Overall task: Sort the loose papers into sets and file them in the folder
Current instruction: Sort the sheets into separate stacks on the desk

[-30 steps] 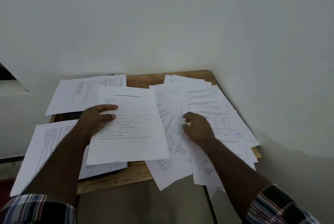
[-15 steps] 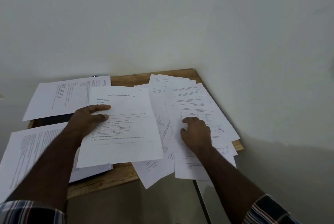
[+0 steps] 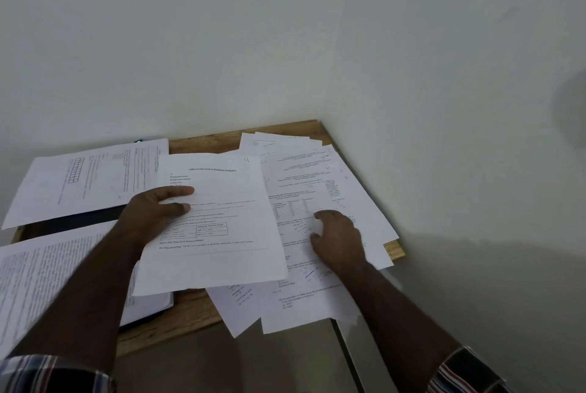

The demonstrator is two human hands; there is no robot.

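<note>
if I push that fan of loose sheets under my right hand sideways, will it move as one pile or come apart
Probably come apart: the fanned sheets lie askew, unclipped, so the top ones would likely slide over the rest. Thin and floppy, they may buckle rather than push cleanly. Several overhang the wooden table edge near your right hand and could droop or slip off.

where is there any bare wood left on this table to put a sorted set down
Two bare patches of the wooden table show: a strip at the far edge between the sideways grid sheet and the fanned white papers, and the near edge below the letter sheet with a table, beside the dark folder. The right half is crowded with overlapping sheets under the right hand.
</note>
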